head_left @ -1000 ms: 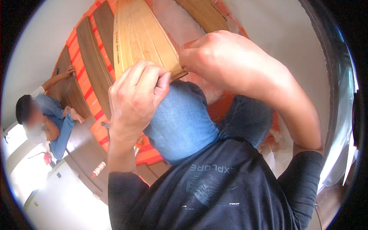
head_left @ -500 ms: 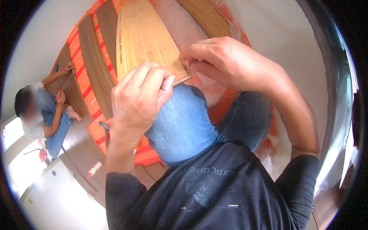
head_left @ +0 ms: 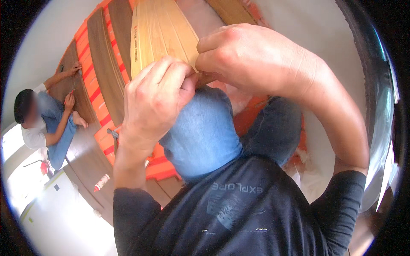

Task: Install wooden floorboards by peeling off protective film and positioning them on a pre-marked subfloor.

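A pale wooden floorboard (head_left: 160,32), its underside grooved lengthwise and printed along the left edge, stretches away from me. Its near end lies at my raised knee in blue jeans (head_left: 203,132). My left hand (head_left: 156,96) is closed with bent fingers over this end's left part. Close beside it, my right hand (head_left: 243,57) pinches at the near right corner, where a little brown edge shows beneath the fingers. Both thumbs' contact with the board is largely hidden, and so is the board's end edge.
Dark floorboards (head_left: 101,55) lie on orange underlay (head_left: 96,91). A hammer (head_left: 112,133) is left of my forearm, a white tube with a red tip (head_left: 101,182) farther left. At far left a person (head_left: 55,115) crouches, one hand holding a red tool. A white wall (head_left: 299,25) rises right.
My right hand has moved left and closed over the board's near right corner, next to my left hand. My left hand has risen slightly. The other person's hands shifted a little.
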Motion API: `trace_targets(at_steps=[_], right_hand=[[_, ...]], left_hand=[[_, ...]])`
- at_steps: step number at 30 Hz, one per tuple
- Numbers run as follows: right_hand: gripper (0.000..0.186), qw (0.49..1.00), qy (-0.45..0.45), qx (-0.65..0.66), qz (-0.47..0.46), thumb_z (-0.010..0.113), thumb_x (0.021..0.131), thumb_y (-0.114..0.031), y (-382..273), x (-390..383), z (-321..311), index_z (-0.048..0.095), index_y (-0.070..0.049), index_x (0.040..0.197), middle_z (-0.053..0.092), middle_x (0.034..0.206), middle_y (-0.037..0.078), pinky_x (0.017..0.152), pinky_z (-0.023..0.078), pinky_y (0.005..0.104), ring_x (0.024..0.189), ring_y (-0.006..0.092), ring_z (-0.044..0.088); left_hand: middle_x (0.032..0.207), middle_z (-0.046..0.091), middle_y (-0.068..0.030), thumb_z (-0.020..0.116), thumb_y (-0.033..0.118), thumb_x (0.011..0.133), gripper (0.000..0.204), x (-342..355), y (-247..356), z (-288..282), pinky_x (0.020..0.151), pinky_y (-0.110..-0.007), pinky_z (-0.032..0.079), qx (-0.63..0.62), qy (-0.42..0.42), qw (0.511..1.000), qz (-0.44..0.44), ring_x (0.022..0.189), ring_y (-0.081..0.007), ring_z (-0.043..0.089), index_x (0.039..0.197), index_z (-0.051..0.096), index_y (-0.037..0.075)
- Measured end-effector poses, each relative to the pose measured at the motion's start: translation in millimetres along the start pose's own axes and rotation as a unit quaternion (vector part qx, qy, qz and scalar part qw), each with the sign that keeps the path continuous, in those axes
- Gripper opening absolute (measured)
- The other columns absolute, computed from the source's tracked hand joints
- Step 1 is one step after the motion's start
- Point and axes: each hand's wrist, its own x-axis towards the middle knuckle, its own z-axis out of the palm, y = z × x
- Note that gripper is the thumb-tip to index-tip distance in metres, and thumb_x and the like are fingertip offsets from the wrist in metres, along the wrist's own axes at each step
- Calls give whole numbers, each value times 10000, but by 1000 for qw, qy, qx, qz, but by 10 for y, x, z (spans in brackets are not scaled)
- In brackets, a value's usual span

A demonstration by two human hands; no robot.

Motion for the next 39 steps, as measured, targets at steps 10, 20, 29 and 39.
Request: trace_targets(at_steps=[10, 20, 29, 39], right_hand=[[263, 994, 13, -32, -100, 713, 810, -213, 134, 79, 50, 601, -24, 956, 573, 901, 117, 815, 541, 414, 896, 309, 647], [205, 995, 68, -9, -73, 571, 911, -177, 184, 15, 230, 629, -4, 1005, 670, 953, 174, 894, 528, 414, 1004, 332, 669], [236, 894, 199, 355, 185, 647, 980, -176, 65, -438, 527, 653, -11, 1149, 715, 1079, 218, 894, 551, 429, 1018, 382, 698], [168, 947, 209, 213, 122, 680, 914, -154, 39, -358, 518, 703, -7, 993, 724, 981, 216, 819, 561, 455, 924, 407, 696]], left_hand=[[829, 614, -68, 754, 71, 796, 157, -20, -38, 30, 649, -383, 536, -9, 6, 1000, 2, 746, -272, 646, 857, 609, 76], [883, 652, -108, 727, 101, 855, 122, 101, -8, 28, 723, -437, 536, -55, -4, 996, -71, 799, -336, 651, 913, 644, 33], [883, 690, -142, 707, 95, 903, 82, 107, -8, 2, 752, -410, 546, -43, -73, 996, -12, 822, -344, 677, 958, 697, 35], [878, 662, -156, 703, 109, 913, 101, 143, 5, -13, 717, -436, 524, -47, -69, 996, -24, 808, -359, 665, 903, 647, 25]])
